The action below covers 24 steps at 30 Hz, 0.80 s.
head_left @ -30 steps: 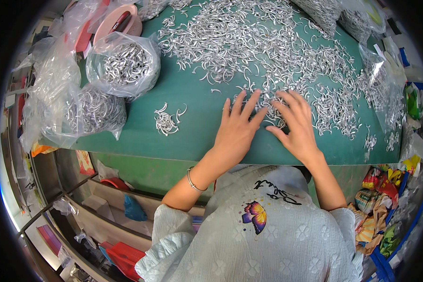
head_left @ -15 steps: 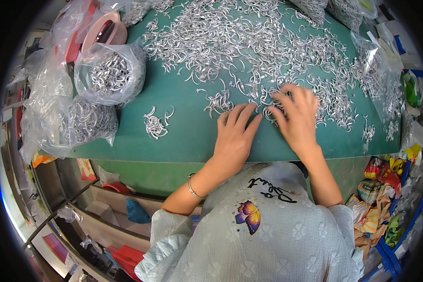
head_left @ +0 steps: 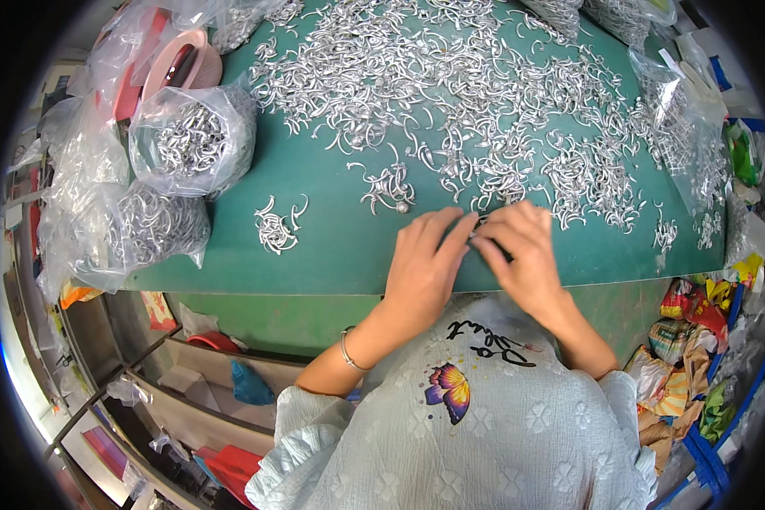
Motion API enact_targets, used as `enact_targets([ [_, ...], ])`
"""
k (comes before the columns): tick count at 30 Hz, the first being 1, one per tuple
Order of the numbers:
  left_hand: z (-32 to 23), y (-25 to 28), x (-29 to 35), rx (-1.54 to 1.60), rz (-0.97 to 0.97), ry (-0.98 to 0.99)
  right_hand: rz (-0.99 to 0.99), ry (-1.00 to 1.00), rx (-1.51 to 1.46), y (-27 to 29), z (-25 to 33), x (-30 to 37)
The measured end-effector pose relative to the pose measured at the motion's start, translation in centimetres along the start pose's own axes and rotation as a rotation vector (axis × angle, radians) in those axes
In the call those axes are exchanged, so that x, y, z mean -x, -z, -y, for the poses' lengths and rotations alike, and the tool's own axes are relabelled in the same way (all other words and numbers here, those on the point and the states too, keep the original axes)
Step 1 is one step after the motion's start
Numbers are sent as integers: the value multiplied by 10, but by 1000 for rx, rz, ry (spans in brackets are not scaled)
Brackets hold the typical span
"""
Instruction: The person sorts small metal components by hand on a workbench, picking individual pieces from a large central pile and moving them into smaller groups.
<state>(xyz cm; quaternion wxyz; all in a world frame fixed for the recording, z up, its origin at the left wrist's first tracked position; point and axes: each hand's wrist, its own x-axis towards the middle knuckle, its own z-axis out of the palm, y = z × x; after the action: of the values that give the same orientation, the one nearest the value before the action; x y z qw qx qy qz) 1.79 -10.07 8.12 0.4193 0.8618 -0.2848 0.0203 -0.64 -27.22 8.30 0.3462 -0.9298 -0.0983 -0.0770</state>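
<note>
Small curved silver metal pieces (head_left: 374, 72) lie in a broad, loose heap over the green table. Close to the table's near edge, my left hand (head_left: 421, 268) has its fingers drawn together, with the fingertips almost meeting those of my right hand. My right hand (head_left: 523, 255) is bent over, thumb and fingers pinched at the heap's near border. Whatever sits between the fingertips is too small and covered to name. A little cluster of the pieces (head_left: 388, 187) lies just beyond my left hand, and another small cluster (head_left: 276, 231) lies farther left.
On the left, an open clear bag of pieces (head_left: 191, 140) rests by a second filled bag (head_left: 157, 225). Behind them is a pink basket (head_left: 200, 72) with a dark red object in it. A clear bag (head_left: 676, 140) lies at the right edge. Shelving (head_left: 204, 382) is below left.
My right hand has come back toward the table's near edge and its spread fingers have closed. My left hand has shifted slightly nearer, its fingers now closer together.
</note>
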Motion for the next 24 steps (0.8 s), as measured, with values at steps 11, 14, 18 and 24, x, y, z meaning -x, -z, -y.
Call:
enact_targets([
  [11, 14, 0, 22, -133, -70, 122, -78, 65, 301, 7, -17, -39],
  [14, 14, -1, 28, -144, -114, 143, -88, 84, 250, 12, -32, -32],
  [18, 13, -3, 30, -143, -108, 170, -254, 24, 132, 27, -41, -22],
  [24, 10, -3, 32, -140, -91, 203, -231, -94, 310, 31, -35, 1],
])
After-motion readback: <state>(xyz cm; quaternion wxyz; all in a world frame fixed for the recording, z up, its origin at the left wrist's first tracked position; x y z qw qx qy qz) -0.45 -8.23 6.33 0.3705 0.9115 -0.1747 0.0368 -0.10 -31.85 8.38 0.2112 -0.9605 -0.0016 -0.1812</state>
